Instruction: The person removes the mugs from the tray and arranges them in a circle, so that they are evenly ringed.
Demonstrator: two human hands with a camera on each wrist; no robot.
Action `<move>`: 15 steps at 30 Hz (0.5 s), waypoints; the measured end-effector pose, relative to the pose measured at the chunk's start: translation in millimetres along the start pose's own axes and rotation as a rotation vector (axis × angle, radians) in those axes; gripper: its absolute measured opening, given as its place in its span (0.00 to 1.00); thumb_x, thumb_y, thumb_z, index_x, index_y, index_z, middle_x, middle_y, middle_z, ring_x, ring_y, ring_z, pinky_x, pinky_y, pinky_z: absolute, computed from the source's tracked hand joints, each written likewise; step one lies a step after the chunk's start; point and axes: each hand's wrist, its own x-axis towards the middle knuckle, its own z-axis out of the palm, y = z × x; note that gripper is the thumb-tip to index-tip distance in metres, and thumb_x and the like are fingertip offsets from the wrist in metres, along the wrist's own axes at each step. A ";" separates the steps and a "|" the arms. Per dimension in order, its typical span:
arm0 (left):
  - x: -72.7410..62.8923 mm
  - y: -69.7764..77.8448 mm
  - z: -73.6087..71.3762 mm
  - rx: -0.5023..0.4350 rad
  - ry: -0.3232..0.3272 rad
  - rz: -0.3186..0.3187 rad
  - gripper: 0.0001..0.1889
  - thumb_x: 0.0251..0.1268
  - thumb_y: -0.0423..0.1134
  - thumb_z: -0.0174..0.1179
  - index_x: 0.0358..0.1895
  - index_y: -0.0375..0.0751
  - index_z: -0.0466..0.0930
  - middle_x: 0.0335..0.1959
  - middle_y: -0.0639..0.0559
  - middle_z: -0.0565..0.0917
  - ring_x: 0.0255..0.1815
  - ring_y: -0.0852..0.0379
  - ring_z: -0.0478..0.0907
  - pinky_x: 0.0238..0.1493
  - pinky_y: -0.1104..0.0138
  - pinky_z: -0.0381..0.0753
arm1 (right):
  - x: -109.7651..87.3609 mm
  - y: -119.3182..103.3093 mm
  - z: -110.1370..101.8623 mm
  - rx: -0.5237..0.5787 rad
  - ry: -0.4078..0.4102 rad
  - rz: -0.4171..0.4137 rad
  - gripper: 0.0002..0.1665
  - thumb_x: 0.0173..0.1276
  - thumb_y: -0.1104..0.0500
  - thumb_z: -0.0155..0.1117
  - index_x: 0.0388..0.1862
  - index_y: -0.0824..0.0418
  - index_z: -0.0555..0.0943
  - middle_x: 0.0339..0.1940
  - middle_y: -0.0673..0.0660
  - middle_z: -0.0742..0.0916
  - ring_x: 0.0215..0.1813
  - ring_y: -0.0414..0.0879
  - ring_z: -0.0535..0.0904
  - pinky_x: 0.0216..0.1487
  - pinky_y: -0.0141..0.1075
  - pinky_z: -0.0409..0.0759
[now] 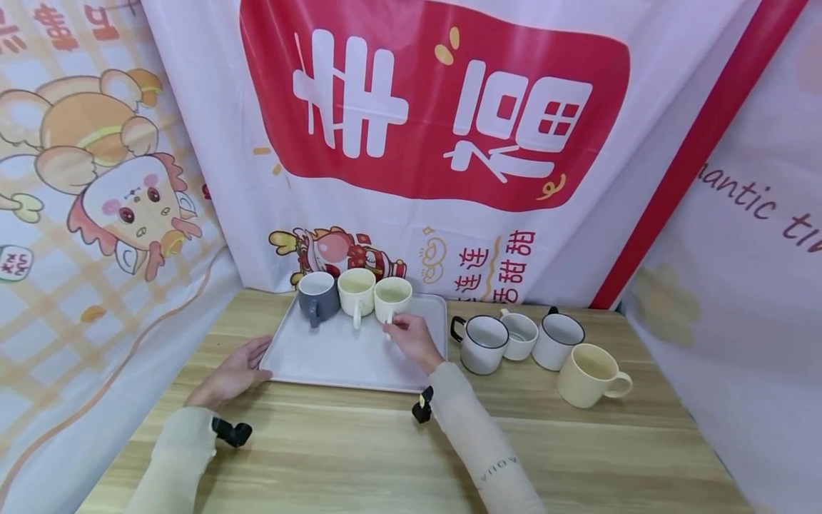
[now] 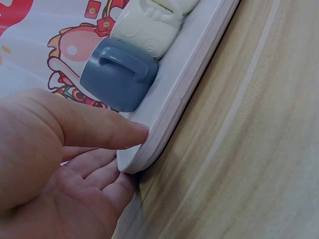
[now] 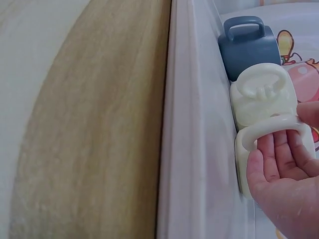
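A white rectangular tray (image 1: 347,357) lies on the table, with a dark blue-grey mug (image 1: 318,296) and two cream mugs in a row along its back. My right hand (image 1: 414,339) grips the handle of the rightmost cream mug (image 1: 393,294); the right wrist view shows its fingers inside the handle loop and the thumb above. The middle cream mug (image 3: 264,97) stands between that one and the blue-grey mug. At the tray's left front corner, my left hand (image 2: 75,164) holds the edge, thumb on the rim and fingers against the outer side.
Right of the tray stand a white mug with a black rim and handle (image 1: 484,346), a small white cup (image 1: 519,339), another black-rimmed white mug (image 1: 557,343) and a pale yellow mug (image 1: 587,378). A printed cloth (image 1: 424,171) hangs behind the wooden table (image 1: 359,450).
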 end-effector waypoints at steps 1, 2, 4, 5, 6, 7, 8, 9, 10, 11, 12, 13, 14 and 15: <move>0.1 -0.2 0.3 0.000 0.001 -0.001 0.46 0.71 0.23 0.57 0.84 0.24 0.36 0.86 0.24 0.42 0.86 0.24 0.43 0.86 0.37 0.51 | -0.6 -0.3 0.5 0.005 0.009 0.012 0.11 0.73 0.57 0.69 0.41 0.65 0.89 0.35 0.54 0.89 0.36 0.40 0.78 0.35 0.26 0.78; 0.1 -0.4 0.7 -0.001 0.000 -0.003 0.46 0.71 0.23 0.57 0.84 0.24 0.36 0.86 0.24 0.42 0.86 0.24 0.43 0.86 0.37 0.51 | -1.5 -0.6 0.9 0.004 0.018 0.026 0.12 0.73 0.56 0.70 0.39 0.65 0.89 0.32 0.52 0.88 0.35 0.40 0.77 0.33 0.26 0.77; -0.1 -0.7 1.5 -0.001 0.000 -0.007 0.46 0.71 0.22 0.57 0.84 0.24 0.36 0.86 0.24 0.41 0.86 0.24 0.43 0.86 0.37 0.50 | -4.1 -0.8 1.4 -0.002 0.035 0.054 0.17 0.74 0.52 0.69 0.36 0.66 0.88 0.28 0.49 0.85 0.32 0.39 0.75 0.30 0.26 0.73; -0.3 -0.8 1.6 -0.002 0.000 -0.009 0.46 0.71 0.22 0.57 0.84 0.24 0.36 0.86 0.24 0.41 0.86 0.24 0.43 0.86 0.37 0.50 | -5.8 -1.0 1.5 0.002 0.040 0.064 0.19 0.75 0.50 0.69 0.35 0.67 0.88 0.26 0.48 0.84 0.31 0.40 0.74 0.29 0.27 0.72; -0.5 -0.8 1.5 -0.002 -0.001 -0.010 0.46 0.71 0.22 0.57 0.84 0.24 0.36 0.85 0.24 0.41 0.86 0.24 0.43 0.86 0.37 0.50 | -7.8 -1.4 1.4 0.010 0.044 0.074 0.22 0.75 0.48 0.69 0.34 0.67 0.88 0.25 0.47 0.83 0.30 0.40 0.74 0.28 0.27 0.71; -0.6 -0.8 1.7 -0.003 0.001 -0.011 0.46 0.71 0.22 0.57 0.84 0.24 0.36 0.85 0.24 0.41 0.86 0.24 0.42 0.86 0.37 0.50 | -9.8 -1.7 1.1 0.020 0.049 0.075 0.23 0.75 0.47 0.69 0.33 0.68 0.87 0.25 0.47 0.82 0.30 0.40 0.74 0.28 0.27 0.71; -0.8 -0.6 1.6 -0.004 0.001 -0.012 0.46 0.71 0.22 0.57 0.84 0.24 0.36 0.85 0.24 0.41 0.86 0.24 0.42 0.86 0.37 0.50 | -11.7 -2.2 0.4 0.033 0.053 0.079 0.24 0.75 0.47 0.69 0.33 0.69 0.87 0.25 0.46 0.82 0.31 0.40 0.74 0.29 0.28 0.71; -0.9 -0.4 1.6 -0.004 0.002 -0.012 0.46 0.71 0.22 0.57 0.84 0.24 0.36 0.85 0.24 0.41 0.86 0.24 0.42 0.86 0.37 0.50 | -13.8 -2.9 -0.6 0.051 0.054 0.087 0.24 0.76 0.47 0.68 0.33 0.69 0.86 0.25 0.47 0.81 0.31 0.40 0.74 0.29 0.28 0.72; -1.0 -0.1 1.4 -0.003 0.003 -0.011 0.46 0.71 0.22 0.56 0.84 0.24 0.36 0.85 0.24 0.41 0.86 0.24 0.42 0.86 0.37 0.50 | -16.3 -4.1 -2.1 0.075 0.052 0.093 0.24 0.76 0.48 0.68 0.34 0.70 0.86 0.26 0.47 0.81 0.32 0.41 0.74 0.31 0.29 0.72; -1.2 0.4 1.2 -0.004 0.003 -0.009 0.46 0.71 0.22 0.56 0.84 0.24 0.36 0.86 0.24 0.41 0.86 0.24 0.42 0.86 0.37 0.50 | -18.7 -5.5 -3.9 0.101 0.049 0.105 0.23 0.75 0.49 0.68 0.34 0.70 0.85 0.27 0.48 0.81 0.33 0.42 0.74 0.33 0.29 0.73; -1.5 1.0 1.0 -0.004 0.004 -0.007 0.46 0.71 0.22 0.56 0.84 0.24 0.36 0.86 0.24 0.41 0.86 0.24 0.42 0.86 0.37 0.49 | -21.1 -6.7 -6.1 0.127 0.044 0.120 0.22 0.75 0.49 0.68 0.34 0.69 0.85 0.28 0.48 0.81 0.34 0.42 0.74 0.34 0.30 0.73; -1.7 1.3 0.9 -0.006 0.000 0.000 0.46 0.71 0.22 0.56 0.84 0.23 0.36 0.86 0.24 0.41 0.86 0.24 0.42 0.86 0.37 0.49 | -23.3 -7.5 -8.3 0.153 0.036 0.132 0.20 0.75 0.50 0.68 0.35 0.68 0.85 0.29 0.48 0.81 0.35 0.42 0.74 0.36 0.30 0.74; -2.1 1.9 0.6 -0.005 0.000 0.002 0.45 0.71 0.22 0.56 0.84 0.23 0.36 0.86 0.24 0.41 0.86 0.24 0.42 0.86 0.37 0.49 | -25.9 -8.7 -11.0 0.177 0.023 0.149 0.19 0.75 0.51 0.68 0.35 0.67 0.85 0.29 0.48 0.82 0.36 0.42 0.74 0.37 0.30 0.73; -2.5 2.6 0.3 -0.004 0.000 0.005 0.45 0.71 0.22 0.56 0.84 0.23 0.37 0.86 0.24 0.41 0.86 0.24 0.41 0.86 0.37 0.49 | -28.5 -9.7 -13.8 0.211 0.004 0.160 0.17 0.75 0.53 0.67 0.35 0.68 0.85 0.29 0.49 0.82 0.36 0.43 0.75 0.38 0.30 0.74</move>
